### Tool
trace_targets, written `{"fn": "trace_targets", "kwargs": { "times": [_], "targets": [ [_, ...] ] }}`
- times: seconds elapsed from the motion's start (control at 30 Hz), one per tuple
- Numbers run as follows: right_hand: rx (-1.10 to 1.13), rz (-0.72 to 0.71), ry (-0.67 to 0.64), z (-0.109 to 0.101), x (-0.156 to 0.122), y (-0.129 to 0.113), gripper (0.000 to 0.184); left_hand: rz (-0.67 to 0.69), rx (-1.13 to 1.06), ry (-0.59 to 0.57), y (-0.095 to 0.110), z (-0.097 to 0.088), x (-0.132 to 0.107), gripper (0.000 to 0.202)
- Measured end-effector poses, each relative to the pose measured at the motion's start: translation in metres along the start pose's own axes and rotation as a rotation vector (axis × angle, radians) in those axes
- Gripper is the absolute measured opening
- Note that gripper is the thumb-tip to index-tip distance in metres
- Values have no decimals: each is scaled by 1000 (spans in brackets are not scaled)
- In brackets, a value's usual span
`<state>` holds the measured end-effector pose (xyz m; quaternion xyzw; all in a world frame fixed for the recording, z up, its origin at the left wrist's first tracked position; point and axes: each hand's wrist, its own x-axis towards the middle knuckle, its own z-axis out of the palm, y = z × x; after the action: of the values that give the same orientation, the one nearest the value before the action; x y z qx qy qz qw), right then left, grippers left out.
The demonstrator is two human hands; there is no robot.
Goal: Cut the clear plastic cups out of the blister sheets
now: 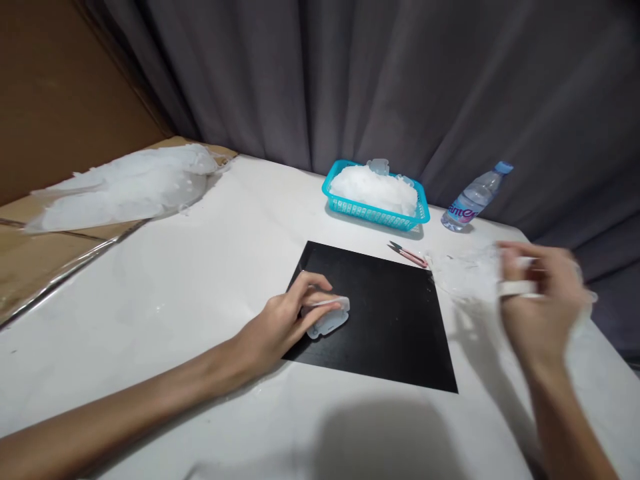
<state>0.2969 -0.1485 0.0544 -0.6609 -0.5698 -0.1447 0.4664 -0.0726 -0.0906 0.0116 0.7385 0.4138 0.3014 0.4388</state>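
Observation:
My left hand (295, 307) is closed on a translucent plastic piece (329, 323) with notched edges. It pinches the piece between thumb and fingers, low over the left part of a black mat (390, 320). My right hand (545, 293), smeared by motion, is raised right of the mat with its fingers curled. A white band-like thing (517, 288) shows in its grip, and more pale material peeks out behind the hand; its kind is unclear. Beside that hand, a crumpled clear plastic bag (463, 270) lies on the table. Pink-handled thread snips (407, 254) rest at the mat's upper right edge.
At the back of the white table (240, 227) stands a turquoise basket (367, 215) heaped with white pieces. A water bottle (473, 200) leans in view to its right. A large bag of white pieces (135, 183) lies on cardboard at the far left. Grey curtain (260, 80) hangs behind.

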Motion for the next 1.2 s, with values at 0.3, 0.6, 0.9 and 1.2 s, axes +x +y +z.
{"fn": "trace_targets", "kwargs": {
  "times": [0.3, 0.6, 0.9, 1.2],
  "targets": [
    [745, 2, -671, 80, -70, -109, 11, 174, 87, -55, -2, 2, -3, 17],
    [778, 73, -644, 83, -67, -110, 7, 230, 151, -44, -2, 4, -2, 12],
    [323, -275, -496, 103, -86, -96, 14, -8, 94, 24, -14, -48, 39, 31],
    [282, -276, -482, 118, -89, -94, 10, 48, 204, 419, 31, -92, 245, 40]
  ]
}}
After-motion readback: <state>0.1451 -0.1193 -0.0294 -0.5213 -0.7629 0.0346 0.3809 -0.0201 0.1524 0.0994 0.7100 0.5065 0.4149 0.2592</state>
